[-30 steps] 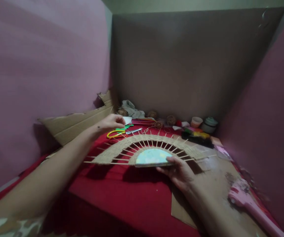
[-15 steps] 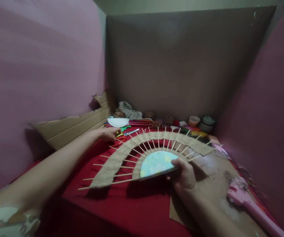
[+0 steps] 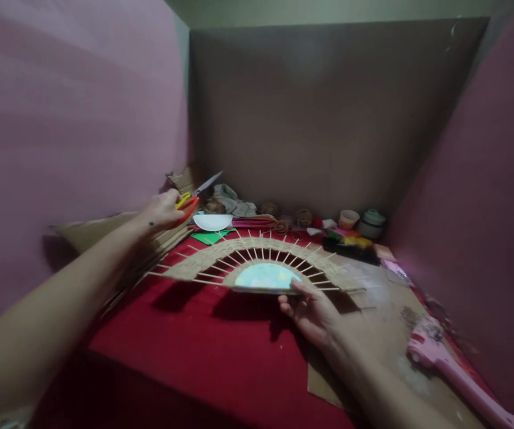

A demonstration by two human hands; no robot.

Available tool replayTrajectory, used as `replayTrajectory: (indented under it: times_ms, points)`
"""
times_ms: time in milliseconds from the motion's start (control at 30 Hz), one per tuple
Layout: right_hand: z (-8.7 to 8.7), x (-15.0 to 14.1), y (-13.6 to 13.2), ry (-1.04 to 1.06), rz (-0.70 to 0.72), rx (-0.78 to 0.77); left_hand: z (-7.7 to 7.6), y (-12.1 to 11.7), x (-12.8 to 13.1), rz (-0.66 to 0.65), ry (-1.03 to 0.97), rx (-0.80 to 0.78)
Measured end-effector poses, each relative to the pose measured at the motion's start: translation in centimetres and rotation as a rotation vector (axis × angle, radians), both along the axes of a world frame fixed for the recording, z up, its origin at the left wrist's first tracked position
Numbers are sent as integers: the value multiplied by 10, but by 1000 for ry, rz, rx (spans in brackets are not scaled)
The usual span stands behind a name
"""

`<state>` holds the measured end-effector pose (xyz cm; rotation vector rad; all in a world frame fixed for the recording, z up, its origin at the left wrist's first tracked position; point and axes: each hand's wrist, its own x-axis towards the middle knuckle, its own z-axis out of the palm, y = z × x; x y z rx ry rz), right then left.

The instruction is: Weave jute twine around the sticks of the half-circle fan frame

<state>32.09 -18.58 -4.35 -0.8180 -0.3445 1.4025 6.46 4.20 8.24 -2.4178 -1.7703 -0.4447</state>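
My left hand [image 3: 164,210] is closed around the yellow and orange handles of a pair of scissors [image 3: 189,204], lifted at the left with the blades pointing up and right. With thumb on top and fingers beneath, my right hand [image 3: 312,313] grips the flat edge of a half-round woven fan [image 3: 201,260]. Thin sticks radiate from its pale blue-green patterned centre [image 3: 263,276] through a band of woven twine. The fan is tilted nearly level above the red cloth [image 3: 185,351].
Cardboard [image 3: 105,232] leans along the left wall. At the back are balls of brown twine [image 3: 303,217], a white half-disc [image 3: 212,223], green sheet pieces [image 3: 209,238], a cup [image 3: 349,218] and a lidded jar [image 3: 371,224]. A pink glue gun [image 3: 444,354] lies on cardboard at right.
My left hand has picked the scissors up off the cloth and raised them to the left. My right hand has tipped the fan flatter and shifted it slightly left.
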Motion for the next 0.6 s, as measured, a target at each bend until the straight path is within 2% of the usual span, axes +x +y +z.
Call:
replayTrajectory:
  times_ms: [100,167,233,333,433,600]
  points:
    - [2,-10,4,118,-22,-57,-14,-13,5,44,-129,-75]
    - [4,-16,0,143,-23,-105,-27,-15,8,29,-162,-86]
    - [6,-20,-10,129,71,-162,-39,-9,7,-47,-141,-86]
    - [8,-25,-29,96,293,-196,-53,10,2,-141,-79,-103]
    - [13,-26,-38,-50,365,-132,-61,26,-1,-177,-73,-167]
    - [20,-17,-22,-451,262,-23,-74,32,1,-214,-59,-251]
